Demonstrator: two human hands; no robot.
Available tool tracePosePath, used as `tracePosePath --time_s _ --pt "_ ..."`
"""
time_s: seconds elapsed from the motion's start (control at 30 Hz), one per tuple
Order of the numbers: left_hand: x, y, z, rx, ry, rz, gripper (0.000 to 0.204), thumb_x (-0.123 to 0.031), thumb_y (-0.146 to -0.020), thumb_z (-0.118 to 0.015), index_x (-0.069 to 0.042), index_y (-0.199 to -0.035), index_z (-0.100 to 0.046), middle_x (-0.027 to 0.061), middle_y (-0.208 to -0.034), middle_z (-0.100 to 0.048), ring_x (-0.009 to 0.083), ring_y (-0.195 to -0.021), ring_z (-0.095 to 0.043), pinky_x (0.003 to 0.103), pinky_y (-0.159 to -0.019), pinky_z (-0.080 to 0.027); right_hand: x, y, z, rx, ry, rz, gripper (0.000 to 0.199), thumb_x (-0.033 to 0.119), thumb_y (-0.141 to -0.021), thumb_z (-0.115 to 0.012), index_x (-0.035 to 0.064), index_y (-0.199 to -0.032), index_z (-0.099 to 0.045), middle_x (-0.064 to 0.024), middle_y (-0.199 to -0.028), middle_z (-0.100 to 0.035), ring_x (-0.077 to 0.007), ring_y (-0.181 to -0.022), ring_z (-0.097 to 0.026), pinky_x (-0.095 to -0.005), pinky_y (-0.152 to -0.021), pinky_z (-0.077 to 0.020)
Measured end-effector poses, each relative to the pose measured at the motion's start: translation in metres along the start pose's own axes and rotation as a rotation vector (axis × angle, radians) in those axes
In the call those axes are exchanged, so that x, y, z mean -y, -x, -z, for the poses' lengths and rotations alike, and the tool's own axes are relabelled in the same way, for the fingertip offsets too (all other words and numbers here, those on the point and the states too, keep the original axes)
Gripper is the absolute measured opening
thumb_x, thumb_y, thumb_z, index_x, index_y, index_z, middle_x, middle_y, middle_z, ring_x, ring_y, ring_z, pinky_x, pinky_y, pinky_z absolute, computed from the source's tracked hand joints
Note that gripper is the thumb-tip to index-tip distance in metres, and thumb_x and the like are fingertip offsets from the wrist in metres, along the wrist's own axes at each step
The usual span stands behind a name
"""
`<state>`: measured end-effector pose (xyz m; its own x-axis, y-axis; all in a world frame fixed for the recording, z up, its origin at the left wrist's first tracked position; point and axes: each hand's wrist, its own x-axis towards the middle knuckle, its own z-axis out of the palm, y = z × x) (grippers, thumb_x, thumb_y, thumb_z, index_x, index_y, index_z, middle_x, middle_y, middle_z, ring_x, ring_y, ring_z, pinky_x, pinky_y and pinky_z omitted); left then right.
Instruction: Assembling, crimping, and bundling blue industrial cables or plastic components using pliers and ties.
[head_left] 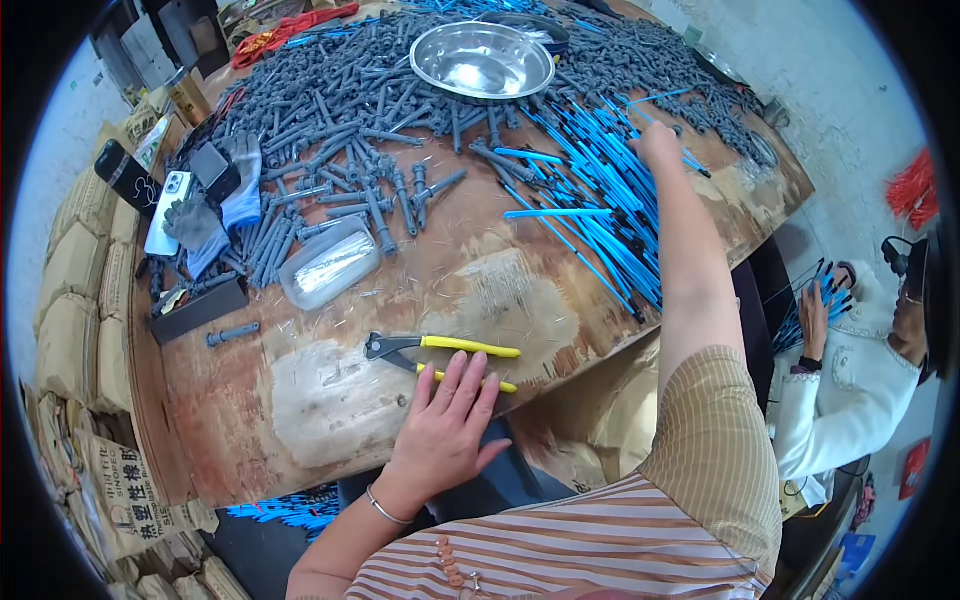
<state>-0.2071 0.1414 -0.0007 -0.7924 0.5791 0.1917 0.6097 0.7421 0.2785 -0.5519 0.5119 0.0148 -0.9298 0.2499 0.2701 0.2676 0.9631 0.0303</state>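
My left hand (450, 425) lies flat on the table's near side, fingers apart and stretched over the lower yellow handle of a pair of pincers (470, 346). The pincers' dark jaws point left, and their handles are spread. My right arm reaches far out to the right, where my right hand (657, 148) is at the upper edge of a heap of thin blue rods with black ends (600, 200). Its fingers are bent and mostly hidden, so whether a rod is between them does not show. A clear plastic dish (330, 265) with thin shiny pins stands left of the pincers.
Grey bolt-shaped parts (330, 125) cover the table's far half, with a metal bowl (482, 62) on them. Phones (168, 212) and work gloves (240, 180) lie at the left. Stacked brown sacks (75, 300) line the left side. A person (850, 370) at right holds blue rods.
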Motion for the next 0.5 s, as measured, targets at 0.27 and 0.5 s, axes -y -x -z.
tracePosePath --time_s 0.27,0.5 --pt "-0.002 0.002 0.003 -0.044 -0.006 -0.026 0.067 -0.035 -0.074 -0.067 0.000 -0.127 -0.046 0.0205 -0.140 -0.037 0.0356 -0.131 -0.033 0.051 -0.106 -0.025 0.025 0.051 0.089 -0.436 0.027 0.249 0.026 0.024 -0.084 -0.060 -0.0011 -0.090 -0.063 -0.0194 -0.088 -0.066 -0.0337 -0.070 -0.063 -0.0404 -0.064 -0.0499" --pt "0.040 0.013 0.008 -0.478 1.212 0.349 0.058 -0.006 -0.082 -0.056 -0.006 -0.136 -0.037 0.0174 -0.140 -0.038 0.0282 -0.129 -0.039 0.039 -0.107 -0.028 0.081 0.239 0.223 0.329 -1.072 0.602 0.015 0.011 -0.089 -0.052 -0.0005 -0.085 -0.061 -0.0047 -0.070 -0.063 -0.0146 -0.054 -0.056 -0.0254 -0.052 -0.0449"
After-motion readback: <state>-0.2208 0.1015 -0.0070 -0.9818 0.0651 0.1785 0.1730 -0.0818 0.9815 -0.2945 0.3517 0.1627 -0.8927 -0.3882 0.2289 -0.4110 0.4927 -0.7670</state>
